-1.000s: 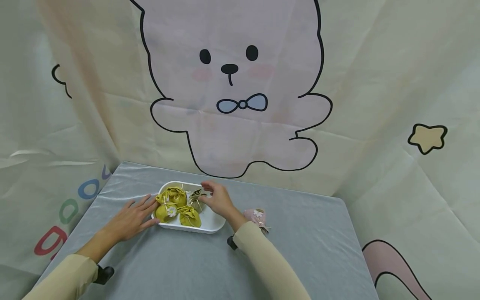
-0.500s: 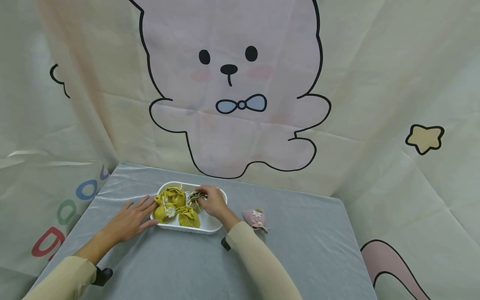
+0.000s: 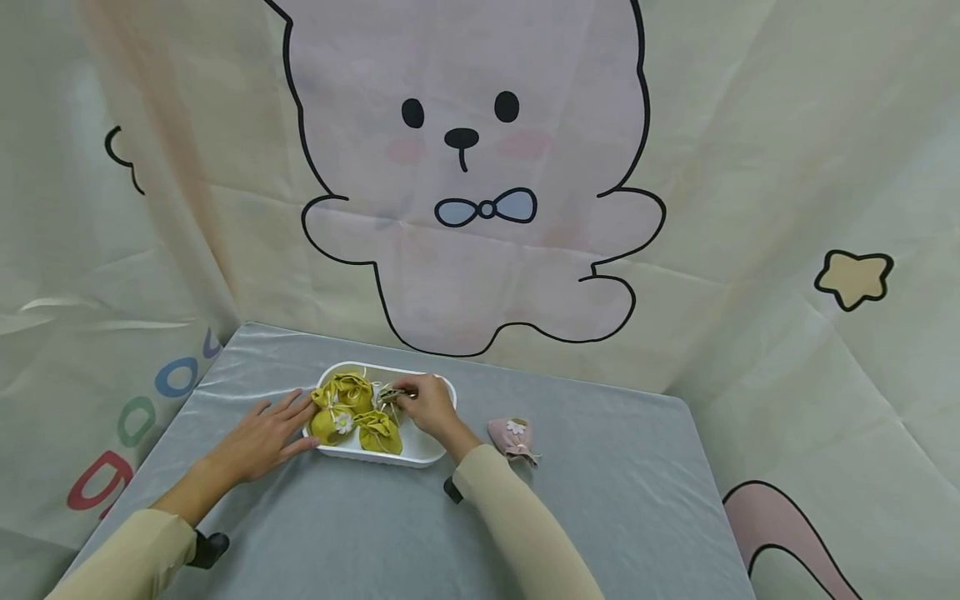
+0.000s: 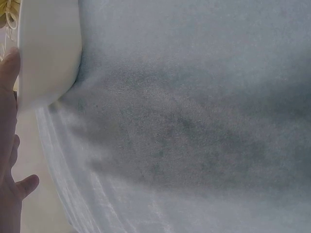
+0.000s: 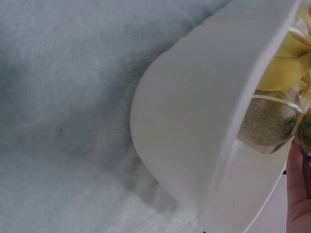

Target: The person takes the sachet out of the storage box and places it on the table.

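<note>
A white tray (image 3: pixel 431 450) with rounded corners holds several yellow drawstring pouches (image 3: pixel 380 433) on its left side. Beside them, in the right wrist view, lies a brown-green drawstring pouch (image 5: pixel 267 121) with a pale cord. My right hand (image 3: pixel 430 408) reaches over the tray's right part and pinches this pouch at its gathered neck. My left hand (image 3: pixel 262 442) lies with fingers spread at the tray's left end, fingertips right at the rim. In the left wrist view only the edge of that hand (image 4: pixel 7 126) shows beside the tray wall (image 4: pixel 51 53).
A pink drawstring pouch (image 3: pixel 512 437) with a white flower lies on the grey-blue tablecloth (image 3: pixel 600 483), right of the tray. Behind the table hangs a cloth backdrop (image 3: pixel 480 275) with a cartoon bear.
My right hand has come down a little, and its fingers have closed on the neck of the brown-green pouch. My left hand and the tray have stayed in place.
</note>
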A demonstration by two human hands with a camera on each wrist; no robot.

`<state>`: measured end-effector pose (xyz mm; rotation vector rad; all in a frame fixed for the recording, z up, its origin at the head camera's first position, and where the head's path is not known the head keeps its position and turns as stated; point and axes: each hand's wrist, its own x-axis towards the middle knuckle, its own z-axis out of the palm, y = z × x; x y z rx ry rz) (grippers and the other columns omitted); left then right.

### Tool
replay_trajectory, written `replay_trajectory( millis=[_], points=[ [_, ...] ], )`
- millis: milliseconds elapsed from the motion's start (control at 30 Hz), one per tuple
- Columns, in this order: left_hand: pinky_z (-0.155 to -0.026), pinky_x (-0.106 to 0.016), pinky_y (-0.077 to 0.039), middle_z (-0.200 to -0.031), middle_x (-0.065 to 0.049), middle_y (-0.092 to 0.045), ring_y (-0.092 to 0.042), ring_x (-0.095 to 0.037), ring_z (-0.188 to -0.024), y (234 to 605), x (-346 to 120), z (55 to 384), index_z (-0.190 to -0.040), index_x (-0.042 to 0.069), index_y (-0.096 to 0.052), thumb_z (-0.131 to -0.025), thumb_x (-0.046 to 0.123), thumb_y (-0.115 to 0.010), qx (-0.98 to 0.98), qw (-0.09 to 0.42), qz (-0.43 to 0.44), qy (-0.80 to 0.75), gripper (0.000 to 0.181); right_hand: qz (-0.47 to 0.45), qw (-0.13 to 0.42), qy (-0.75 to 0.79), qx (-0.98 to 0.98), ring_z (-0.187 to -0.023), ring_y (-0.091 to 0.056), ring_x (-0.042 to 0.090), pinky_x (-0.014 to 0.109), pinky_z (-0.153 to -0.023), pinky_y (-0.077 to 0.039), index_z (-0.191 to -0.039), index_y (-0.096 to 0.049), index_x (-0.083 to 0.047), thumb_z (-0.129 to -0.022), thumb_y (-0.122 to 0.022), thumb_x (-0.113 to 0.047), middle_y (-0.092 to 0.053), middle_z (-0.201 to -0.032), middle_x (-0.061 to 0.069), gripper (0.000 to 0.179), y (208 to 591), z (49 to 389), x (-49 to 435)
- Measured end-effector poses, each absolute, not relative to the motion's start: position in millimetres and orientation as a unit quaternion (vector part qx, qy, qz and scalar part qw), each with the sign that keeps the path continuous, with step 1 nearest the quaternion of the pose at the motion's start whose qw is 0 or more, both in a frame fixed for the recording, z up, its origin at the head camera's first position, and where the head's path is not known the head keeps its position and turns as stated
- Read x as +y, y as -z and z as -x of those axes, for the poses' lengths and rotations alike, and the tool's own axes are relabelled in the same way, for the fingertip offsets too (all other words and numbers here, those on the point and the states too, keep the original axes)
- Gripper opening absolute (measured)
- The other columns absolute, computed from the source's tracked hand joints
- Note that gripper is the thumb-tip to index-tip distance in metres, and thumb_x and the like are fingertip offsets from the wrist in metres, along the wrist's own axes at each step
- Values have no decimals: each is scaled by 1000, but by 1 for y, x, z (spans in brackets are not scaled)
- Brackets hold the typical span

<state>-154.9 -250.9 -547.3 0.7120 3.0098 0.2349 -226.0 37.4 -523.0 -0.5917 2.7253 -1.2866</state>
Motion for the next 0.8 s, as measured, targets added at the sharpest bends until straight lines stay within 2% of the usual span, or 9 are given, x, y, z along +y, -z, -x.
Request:
replay_trajectory(
  millis=[367, 800],
  points=[
    [-104, -68, -30, -155, -19, -39, -33, -43, -142, 547, -250, 155, -147, 1, -47, -98, 54, -54, 970, 19, -229, -78, 72, 168, 26, 429, 887, -88, -69, 8, 17, -77, -53, -104, -78, -5, -90, -71, -1, -76, -98, 3, 17, 524, 224, 35],
    [-104, -68, -32, -155, -19, -39, -33, -43, -142, 546, -250, 154, -147, 1, -47, -99, 53, -54, 970, 19, -230, -80, 72, 154, -16, 398, 904, -89, -68, 10, 24, -77, -52, -107, -79, -8, -91, -72, -9, -77, -98, 0, 18, 515, 221, 38]
  ],
)
